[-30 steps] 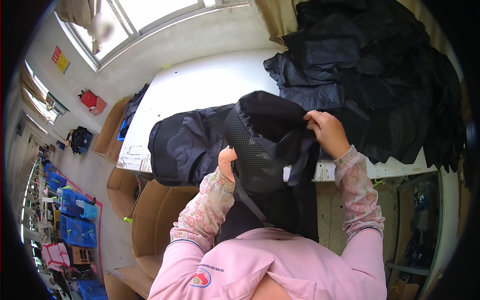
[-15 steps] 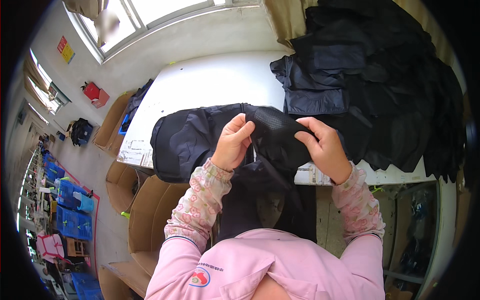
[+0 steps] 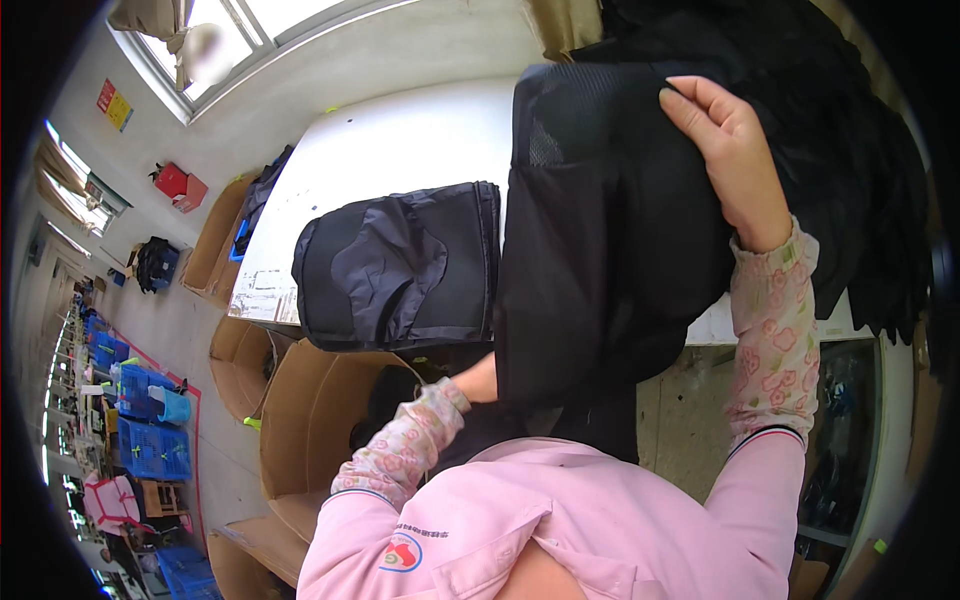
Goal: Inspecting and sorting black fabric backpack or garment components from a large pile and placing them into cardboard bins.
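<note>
A large black fabric piece with a mesh strip along its far edge is stretched open in front of me. High on its right side, my right hand pinches the far edge between thumb and fingers. My left hand is low at the near left corner of this piece. Only its wrist and back show; the fingers are hidden behind the cloth. To the left, a flat stack of black padded fabric pieces rests on the white table, the top one bearing a wavy shiny panel.
A big heap of black fabric pieces covers the table's right side and hangs over its edge. Open cardboard boxes stand on the floor at the left, below the table. Farther left are blue plastic crates.
The bunched black piece is now spread out tall. My right hand has moved up and to the right with its edge; my left hand has dropped down behind the cloth.
</note>
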Demonstrator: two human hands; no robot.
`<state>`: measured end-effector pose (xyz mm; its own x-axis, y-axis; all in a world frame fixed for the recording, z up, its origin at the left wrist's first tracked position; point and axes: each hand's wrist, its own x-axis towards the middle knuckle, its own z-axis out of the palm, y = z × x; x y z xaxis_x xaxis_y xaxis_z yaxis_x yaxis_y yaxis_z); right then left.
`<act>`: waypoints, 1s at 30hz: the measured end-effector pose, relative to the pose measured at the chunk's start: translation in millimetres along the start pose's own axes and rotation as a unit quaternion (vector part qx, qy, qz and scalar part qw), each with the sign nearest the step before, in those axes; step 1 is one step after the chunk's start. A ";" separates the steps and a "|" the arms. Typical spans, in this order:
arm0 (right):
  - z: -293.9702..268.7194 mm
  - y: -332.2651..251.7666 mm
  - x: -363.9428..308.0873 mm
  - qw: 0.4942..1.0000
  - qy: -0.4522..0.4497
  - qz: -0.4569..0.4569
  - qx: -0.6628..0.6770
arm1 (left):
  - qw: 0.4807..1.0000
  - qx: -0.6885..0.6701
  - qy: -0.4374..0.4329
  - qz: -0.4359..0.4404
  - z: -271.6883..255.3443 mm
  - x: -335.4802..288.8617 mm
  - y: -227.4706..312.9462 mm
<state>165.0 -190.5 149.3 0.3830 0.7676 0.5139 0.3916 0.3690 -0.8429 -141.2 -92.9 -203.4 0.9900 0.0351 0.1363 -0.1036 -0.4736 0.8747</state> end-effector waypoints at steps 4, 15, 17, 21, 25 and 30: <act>-4.6 0.5 -0.8 0.998 0.016 0.027 0.063 | 0.861 -0.451 0.147 -0.186 50.3 46.6 76.1; 45.0 149.3 -61.7 0.991 -0.045 0.106 0.071 | 0.608 -0.771 0.173 0.083 -37.7 141.6 164.8; 58.7 193.3 -85.1 0.996 -0.058 0.002 -0.063 | 0.574 -0.808 0.127 0.024 -47.7 130.8 149.6; 40.4 280.7 -147.3 0.987 -0.018 0.121 -0.106 | 0.589 -0.728 -0.050 0.347 -71.2 114.9 162.4; 9.1 243.6 -122.7 0.990 -0.043 0.090 -0.095 | 0.750 -0.582 0.149 0.277 -88.8 64.4 137.5; -2.4 227.3 -100.0 0.930 0.007 0.059 -0.363 | 0.771 -0.524 0.155 0.328 -107.4 63.2 140.2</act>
<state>217.8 -184.6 -93.3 0.4681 0.7719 0.4302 0.8058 -0.1730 -0.5664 -103.4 -62.5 -22.2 0.6382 0.3761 0.6717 -0.7531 0.4862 0.4433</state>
